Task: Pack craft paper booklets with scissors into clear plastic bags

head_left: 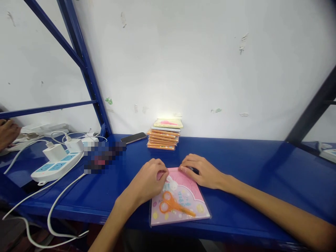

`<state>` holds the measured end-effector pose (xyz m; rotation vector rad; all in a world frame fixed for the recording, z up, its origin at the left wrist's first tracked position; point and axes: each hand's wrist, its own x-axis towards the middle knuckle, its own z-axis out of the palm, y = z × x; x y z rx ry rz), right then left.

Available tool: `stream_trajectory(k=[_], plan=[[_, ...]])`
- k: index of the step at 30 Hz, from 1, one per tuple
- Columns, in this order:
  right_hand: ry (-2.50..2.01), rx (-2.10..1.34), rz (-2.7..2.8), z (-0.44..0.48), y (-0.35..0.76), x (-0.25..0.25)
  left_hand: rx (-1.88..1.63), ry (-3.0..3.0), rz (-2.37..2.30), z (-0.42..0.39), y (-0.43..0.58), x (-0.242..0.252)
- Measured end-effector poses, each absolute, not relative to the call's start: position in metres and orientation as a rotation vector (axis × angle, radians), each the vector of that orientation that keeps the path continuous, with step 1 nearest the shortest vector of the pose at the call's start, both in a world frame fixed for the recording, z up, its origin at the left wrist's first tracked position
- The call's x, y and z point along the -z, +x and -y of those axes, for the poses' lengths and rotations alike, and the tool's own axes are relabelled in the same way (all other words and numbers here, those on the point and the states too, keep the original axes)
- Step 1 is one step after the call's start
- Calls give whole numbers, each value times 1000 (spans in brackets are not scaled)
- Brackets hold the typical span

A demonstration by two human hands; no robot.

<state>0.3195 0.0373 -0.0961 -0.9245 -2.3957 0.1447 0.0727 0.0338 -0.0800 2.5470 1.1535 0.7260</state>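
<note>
A pink craft pack [181,204] in clear wrap lies flat on the blue shelf [249,164] near its front edge; orange scissors [173,206] and a white rabbit picture show on its cover. My left hand [148,180] rests on the pack's upper left corner with fingers curled, pinching at the top edge. My right hand [201,169] lies on the upper right corner, fingers bent and pressed to the wrap's edge.
A stack of similar orange packs [164,134] stands at the wall, a dark phone [133,137] beside it. A white power strip [56,162] with chargers and trailing cables sits at left. Another person's hand [7,133] shows at the far left edge.
</note>
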Motion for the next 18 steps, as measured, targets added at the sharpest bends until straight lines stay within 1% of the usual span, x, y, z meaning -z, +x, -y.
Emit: stream_trajectory(k=[3, 8, 13, 18], plan=[[-910, -103, 2410, -37, 319, 96, -725, 2592, -1113, -29, 80, 82], [-1014, -100, 2379, -38, 322, 97, -687, 2582, -1185, -27, 81, 83], [-986, -78, 2373, -36, 316, 97, -684, 2590, -1090, -27, 82, 85], [-1088, -72, 2350, -33, 315, 96, -663, 2564, -1169, -30, 80, 86]])
